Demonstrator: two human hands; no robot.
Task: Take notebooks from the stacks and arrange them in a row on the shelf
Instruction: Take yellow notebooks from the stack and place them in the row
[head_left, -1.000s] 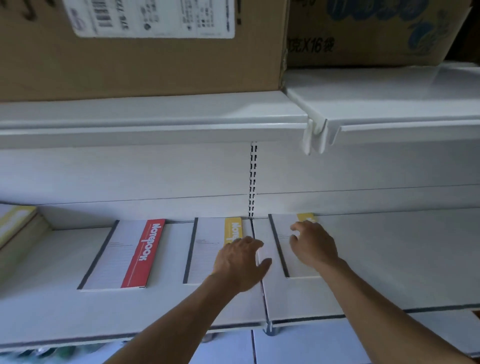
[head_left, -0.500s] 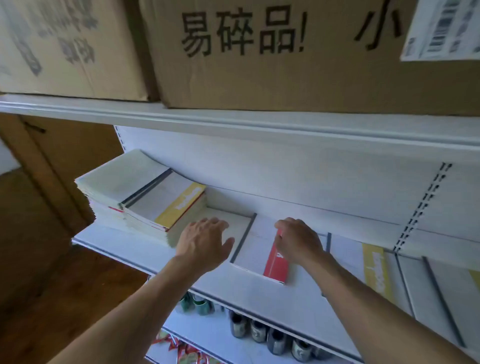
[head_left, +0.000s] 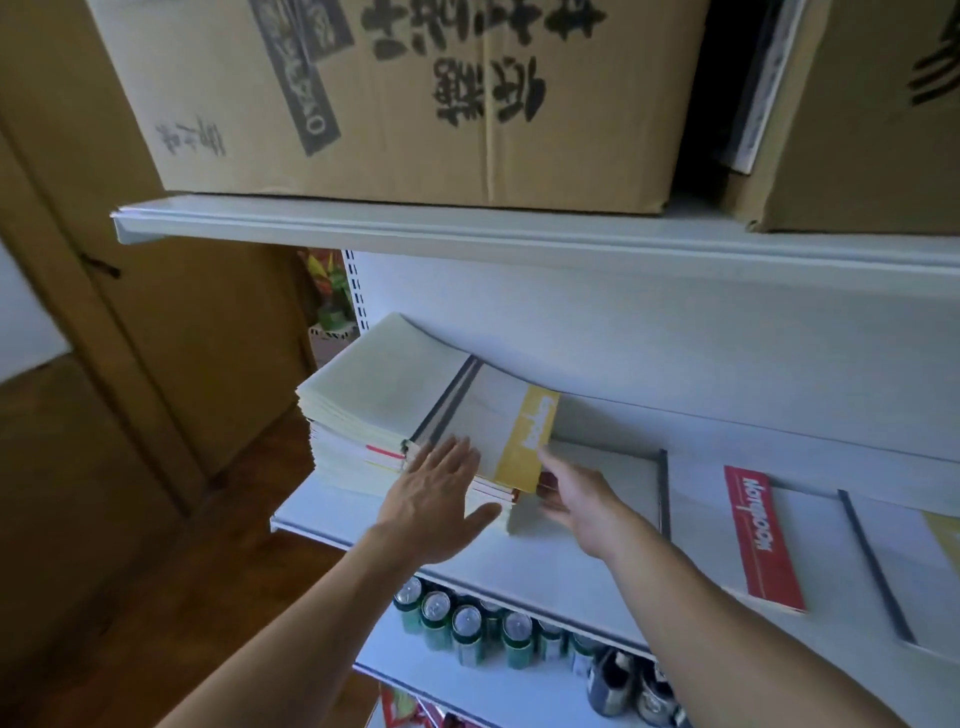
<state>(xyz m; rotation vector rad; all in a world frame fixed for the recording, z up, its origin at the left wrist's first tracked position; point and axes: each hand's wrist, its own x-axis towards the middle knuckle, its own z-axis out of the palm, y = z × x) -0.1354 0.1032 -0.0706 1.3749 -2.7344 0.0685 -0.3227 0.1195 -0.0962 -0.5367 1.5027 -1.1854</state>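
Two stacks of notebooks stand side by side at the left end of the white shelf (head_left: 545, 564). The left stack (head_left: 384, 374) shows a plain pale cover. On top of the right stack lies a yellow-banded notebook (head_left: 524, 436). My left hand (head_left: 436, 499) lies flat on the front of that stack with straight fingers. My right hand (head_left: 582, 499) is at the stack's right edge, its thumb on the yellow band and its fingers curled under the edge. Further right, a white notebook (head_left: 613, 478), a red-banded notebook (head_left: 758, 535) and another notebook (head_left: 909, 571) lie flat in a row.
Large cardboard boxes (head_left: 415, 104) sit on the upper shelf (head_left: 467, 228), low over the stacks. Several drink cans (head_left: 467, 629) fill the shelf below. A brown door and wooden floor are to the left.
My view swung left from the row of notebooks to the stacks. Both hands moved left with it, from the laid-out notebooks onto the right stack.
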